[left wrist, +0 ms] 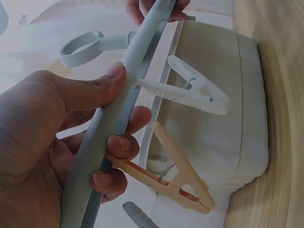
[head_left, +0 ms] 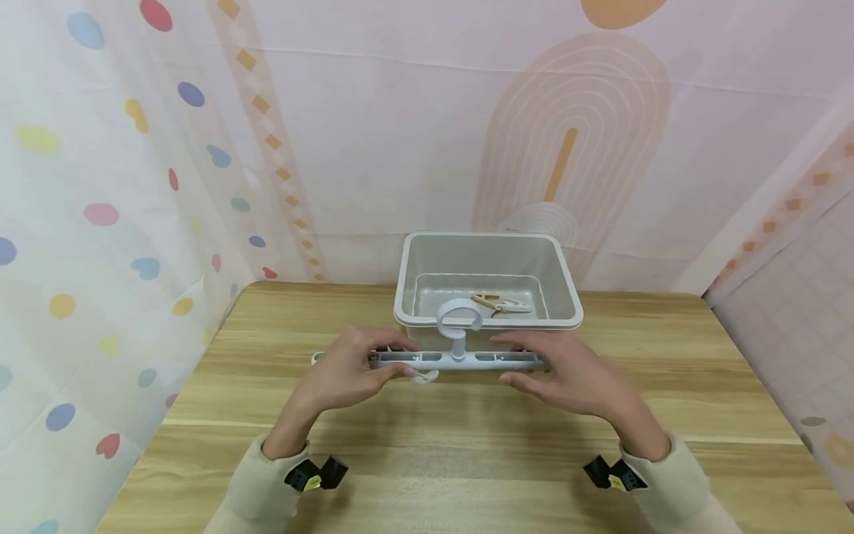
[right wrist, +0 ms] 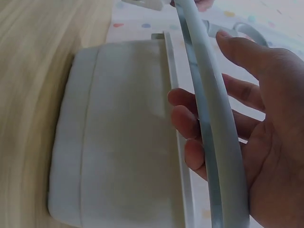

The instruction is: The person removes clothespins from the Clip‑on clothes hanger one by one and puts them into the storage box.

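A pale blue-grey hanger (head_left: 460,363), with a round open hook at its middle, is held level in front of a bin. My left hand (head_left: 353,371) grips its left half, thumb on the near side and fingers curled behind. From that half hang a white clothespin (left wrist: 190,95) and a beige clothespin (left wrist: 180,183); part of a grey clip (left wrist: 137,216) shows below them. My right hand (head_left: 574,374) is around the right half, its thumb apart from the bar and its fingers loosely bent behind it.
A light grey plastic bin (head_left: 480,256) stands at the back of the wooden table (head_left: 454,475). Inside it lie a beige clothespin (head_left: 485,300) and a white clothespin (head_left: 515,305). A patterned curtain (head_left: 400,148) hangs behind and beside the table.
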### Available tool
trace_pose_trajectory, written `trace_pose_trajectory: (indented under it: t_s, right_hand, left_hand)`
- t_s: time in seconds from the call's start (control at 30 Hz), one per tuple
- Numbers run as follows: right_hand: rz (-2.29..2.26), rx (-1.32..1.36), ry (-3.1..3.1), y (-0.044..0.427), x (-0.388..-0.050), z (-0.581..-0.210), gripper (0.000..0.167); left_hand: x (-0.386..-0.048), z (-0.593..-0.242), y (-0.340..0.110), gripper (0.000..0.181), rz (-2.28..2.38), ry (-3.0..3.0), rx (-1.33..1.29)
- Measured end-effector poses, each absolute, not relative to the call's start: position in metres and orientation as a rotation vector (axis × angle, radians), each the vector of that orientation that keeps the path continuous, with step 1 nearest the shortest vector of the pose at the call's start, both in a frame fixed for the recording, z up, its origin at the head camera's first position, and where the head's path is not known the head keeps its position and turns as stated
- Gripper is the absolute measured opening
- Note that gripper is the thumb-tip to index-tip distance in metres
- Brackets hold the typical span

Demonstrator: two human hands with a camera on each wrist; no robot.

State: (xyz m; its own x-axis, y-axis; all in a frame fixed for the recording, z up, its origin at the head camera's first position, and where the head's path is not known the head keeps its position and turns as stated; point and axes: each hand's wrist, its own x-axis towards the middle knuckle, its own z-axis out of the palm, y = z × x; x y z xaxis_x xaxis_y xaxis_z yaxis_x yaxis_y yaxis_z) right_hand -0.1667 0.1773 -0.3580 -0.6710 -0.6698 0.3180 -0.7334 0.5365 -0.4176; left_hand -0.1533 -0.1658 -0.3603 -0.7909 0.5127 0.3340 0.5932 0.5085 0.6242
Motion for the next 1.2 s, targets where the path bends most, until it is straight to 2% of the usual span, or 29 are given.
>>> trace_pose_trajectory:
  t_s: [0.37,0.7,0.9,1.2]
  right_hand:
    - [0.783,1.216,-2.617,0.173,-0.166,-0.369,0.03]
    - [0.737,1.161,-2.632,0.182,-0.166,-0.371,0.028]
    - [0.732,1.114,-2.633,0.192,-0.166,-0.37,0.028]
    - [0.776,1.072,-2.616,0.21,-0.166,-0.369,0.029]
  left_hand:
    - [-0.152,-0.362,-0.156,0.021,-1.153,-2.657,-0.991]
    - [-0.152,-0.358,-0.156,0.023,-1.184,-2.711,-1.007]
    - [-0.153,-0.356,-0.163,0.029,-1.144,-2.645,-0.952]
    - [-0.153,-0.357,-0.173,0.047,-1.276,-2.625,-0.853]
